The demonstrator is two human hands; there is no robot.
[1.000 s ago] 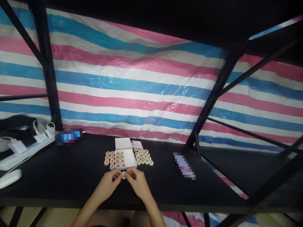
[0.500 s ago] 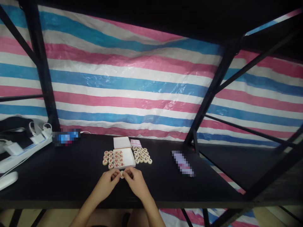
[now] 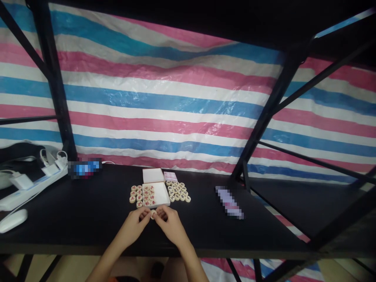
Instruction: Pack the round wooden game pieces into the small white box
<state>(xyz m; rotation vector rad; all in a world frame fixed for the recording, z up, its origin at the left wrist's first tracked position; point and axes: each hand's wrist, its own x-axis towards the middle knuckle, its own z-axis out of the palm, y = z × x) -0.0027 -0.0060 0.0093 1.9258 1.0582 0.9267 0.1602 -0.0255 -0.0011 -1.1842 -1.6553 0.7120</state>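
One round Chinese chess piece [image 3: 153,214] with a red mark is held between the fingertips of my left hand [image 3: 138,220] and my right hand [image 3: 168,219], both closed on it. It is just in front of an open white box [image 3: 162,194], near the box's front wall. Red-marked pieces [image 3: 149,193] stand in rows in the left part of the box; the right part shows bare white bottom. More red-marked pieces [image 3: 133,193] lie on the table left of the box. Dark-marked pieces [image 3: 178,192] lie grouped on its right.
Behind the box are its white lid [image 3: 152,175] and a pink printed card [image 3: 170,176]. A blurred-out phone-like object [image 3: 229,201] lies on the black table [image 3: 223,239] at right. A power strip [image 3: 38,184] with chargers and a white mouse [image 3: 13,221] are at left.
The view has shifted slightly, so everything sits a little further right. Both hands keep the piece between their fingertips, with its face now more covered by the fingers.
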